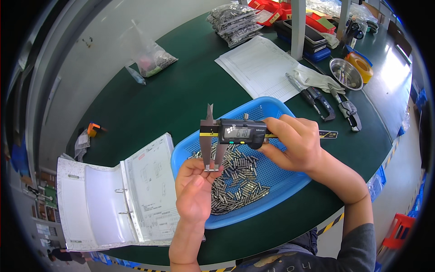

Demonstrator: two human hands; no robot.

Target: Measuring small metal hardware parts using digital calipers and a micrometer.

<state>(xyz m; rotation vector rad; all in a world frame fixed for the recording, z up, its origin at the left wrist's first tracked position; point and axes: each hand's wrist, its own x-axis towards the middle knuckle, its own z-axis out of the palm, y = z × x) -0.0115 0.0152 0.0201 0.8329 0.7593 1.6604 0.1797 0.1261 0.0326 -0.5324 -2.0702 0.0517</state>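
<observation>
My right hand (294,140) is closed round the body of a digital caliper (238,132), its display lit and its beam lying level. The caliper's two long jaws point down to a small metal pin (211,170). My left hand (195,186) pinches that pin from below, between the jaw tips. Beneath both hands is a blue perforated plastic basket (276,179), with many small metal pins (240,186) heaped in its near left part. Parts of the pin are covered by the fingers.
An open ring binder (106,204) with drawings lies left of the basket. Beyond the basket are paper sheets (258,63), micrometers (319,102), a white glove (315,78) and a steel bowl (345,73). Bagged parts (233,22) and a grey post (297,29) stand farther back.
</observation>
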